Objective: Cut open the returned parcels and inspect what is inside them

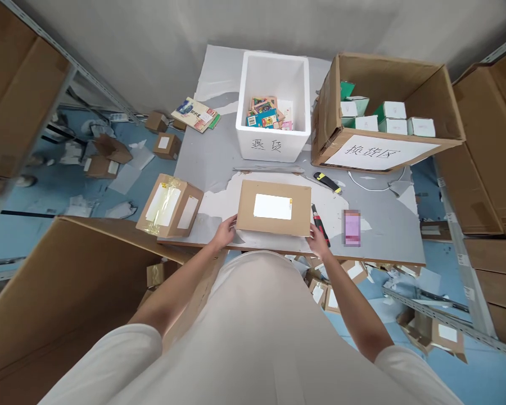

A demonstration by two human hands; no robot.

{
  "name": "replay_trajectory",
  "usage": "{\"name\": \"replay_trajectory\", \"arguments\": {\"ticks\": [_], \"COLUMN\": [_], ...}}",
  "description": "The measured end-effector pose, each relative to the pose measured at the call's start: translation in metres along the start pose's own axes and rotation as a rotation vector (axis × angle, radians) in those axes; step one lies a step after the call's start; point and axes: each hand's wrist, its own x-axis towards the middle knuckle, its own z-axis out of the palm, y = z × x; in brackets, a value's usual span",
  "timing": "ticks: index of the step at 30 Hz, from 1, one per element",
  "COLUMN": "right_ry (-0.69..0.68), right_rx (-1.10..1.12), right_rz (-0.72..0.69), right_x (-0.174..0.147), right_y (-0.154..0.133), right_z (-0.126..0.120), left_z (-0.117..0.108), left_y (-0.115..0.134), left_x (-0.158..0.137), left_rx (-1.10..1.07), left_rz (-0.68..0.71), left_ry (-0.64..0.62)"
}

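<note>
A closed brown cardboard box with a white label on top is in front of me at the table's near edge. My left hand grips its left side near the front corner, and my right hand grips the right front corner. The undersides of my fingers are partly hidden by the box. Just beyond my right hand lies a red and black utility knife. A yellow and black utility knife rests farther back. To the left sits a taped, labelled carton.
At the back of the table stand a white foam bin holding small colourful packets and a large open carton with green-white boxes. Books lie at the left edge, a blurred phone at right. A big open carton stands lower left.
</note>
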Motion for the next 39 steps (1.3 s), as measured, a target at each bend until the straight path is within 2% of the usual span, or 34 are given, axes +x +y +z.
{"name": "replay_trajectory", "arguments": {"ticks": [3,9,13,17,21,25,29,33,36,39], "right_ry": [-0.024,0.010,-0.014,0.063,0.132,0.080,0.042,-0.024,-0.066,-0.008], "right_rx": [-0.072,-0.044,-0.142,-0.390,-0.587,-0.673,-0.639,-0.466,-0.204,-0.032], "right_rz": [-0.001,-0.029,-0.065,-0.143,-0.130,-0.015,0.100,0.116,0.133,0.116], "right_x": [-0.005,-0.002,-0.010,-0.015,0.000,0.024,0.040,0.040,0.032,0.021], "right_y": [0.005,0.001,-0.013,-0.039,-0.063,-0.079,-0.092,-0.092,-0.073,-0.045], "right_z": [0.012,0.022,0.010,-0.003,-0.006,-0.006,-0.008,-0.013,-0.016,-0.016], "left_z": [0.006,0.016,0.004,-0.003,0.005,0.012,0.012,0.006,-0.001,-0.007], "left_y": [-0.003,0.005,0.018,0.045,0.068,0.079,0.086,0.085,0.071,0.046], "left_x": [-0.008,-0.014,-0.021,-0.030,-0.024,-0.007,0.011,0.017,0.012,0.004], "left_rx": [-0.011,-0.049,0.197,0.518,0.720,0.779,0.795,0.729,0.539,0.261], "left_rz": [-0.003,-0.010,0.112,0.210,0.144,0.090,0.048,0.044,0.037,0.034], "left_ry": [-0.069,-0.019,-0.018,0.065,0.204,0.195,0.173,0.134,0.105,0.062]}}
